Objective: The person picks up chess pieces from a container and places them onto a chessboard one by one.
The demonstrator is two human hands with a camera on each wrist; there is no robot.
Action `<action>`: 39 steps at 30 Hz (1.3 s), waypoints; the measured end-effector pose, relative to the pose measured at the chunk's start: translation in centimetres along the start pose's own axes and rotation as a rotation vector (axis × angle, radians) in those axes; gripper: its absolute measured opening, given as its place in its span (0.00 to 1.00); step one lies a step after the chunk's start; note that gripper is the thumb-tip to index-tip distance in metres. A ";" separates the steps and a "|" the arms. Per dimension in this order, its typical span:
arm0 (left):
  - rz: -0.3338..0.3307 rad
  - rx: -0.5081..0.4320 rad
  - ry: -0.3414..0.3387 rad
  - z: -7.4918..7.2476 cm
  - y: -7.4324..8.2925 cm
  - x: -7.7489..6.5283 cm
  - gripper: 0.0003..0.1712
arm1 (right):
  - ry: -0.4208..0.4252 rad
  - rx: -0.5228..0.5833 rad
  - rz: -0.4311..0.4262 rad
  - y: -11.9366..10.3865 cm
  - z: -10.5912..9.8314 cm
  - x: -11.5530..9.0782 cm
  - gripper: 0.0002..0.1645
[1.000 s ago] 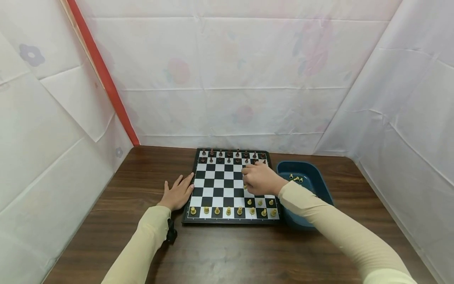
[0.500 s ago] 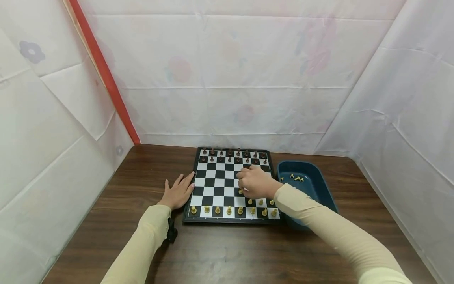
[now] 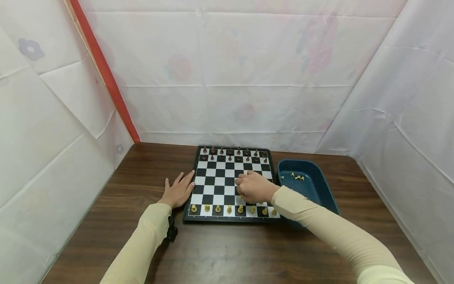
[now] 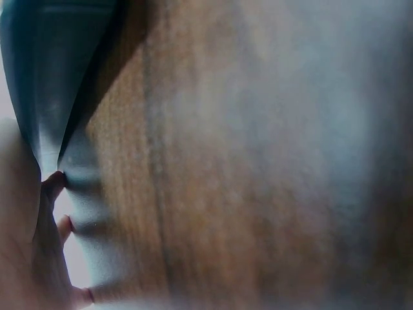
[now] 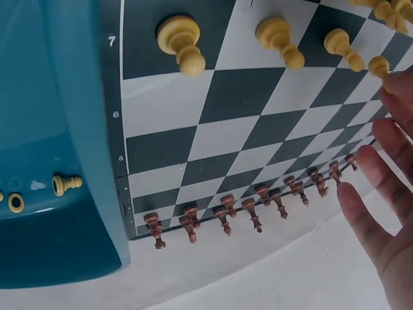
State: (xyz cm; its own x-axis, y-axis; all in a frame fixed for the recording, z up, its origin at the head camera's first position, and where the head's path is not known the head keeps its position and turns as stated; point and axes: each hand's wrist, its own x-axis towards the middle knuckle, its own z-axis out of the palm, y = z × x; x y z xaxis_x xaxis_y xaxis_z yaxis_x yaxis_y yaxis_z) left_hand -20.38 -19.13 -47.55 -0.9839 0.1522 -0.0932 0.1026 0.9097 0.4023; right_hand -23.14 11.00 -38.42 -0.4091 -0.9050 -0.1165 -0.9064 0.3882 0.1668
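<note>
A black-and-white chessboard (image 3: 210, 181) lies on the table. My right hand (image 3: 254, 187) is over its near right part and pinches a yellow pawn (image 5: 379, 66) by the head, at a square in the second row from me. Three more yellow pawns, such as the nearest one (image 5: 179, 42), stand in that row in the right wrist view. Yellow chess pieces (image 3: 229, 209) line the nearest row. My left hand (image 3: 176, 193) lies on the table with fingers spread, its fingertips touching the board's left edge. In the left wrist view, part of that hand shows beside blurred wood.
A blue tray (image 3: 320, 185) stands against the board's right side. Several yellow pawns (image 3: 298, 177) lie in it. Two rows of dark red pieces (image 3: 229, 152) stand along the far side. White sheeting (image 3: 227, 79) hangs behind the table and at both sides.
My right hand has moved nearer to me and slightly left, carrying the yellow pawn down to the second row. My left hand stays at the board's edge.
</note>
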 end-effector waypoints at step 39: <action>-0.007 -0.001 -0.004 -0.5 0.0 -0.2 0.32 | 0.101 -0.019 0.168 5.0 -1.7 -4.6 0.05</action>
State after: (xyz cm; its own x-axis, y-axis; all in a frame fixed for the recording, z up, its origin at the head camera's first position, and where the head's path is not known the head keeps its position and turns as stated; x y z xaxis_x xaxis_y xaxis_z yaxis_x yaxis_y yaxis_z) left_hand -20.23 -19.34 -47.08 -0.9841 0.1472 -0.0996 0.0955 0.9105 0.4023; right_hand -25.59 16.81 -35.43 -0.5405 -0.8412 0.0133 -0.8239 0.5324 0.1942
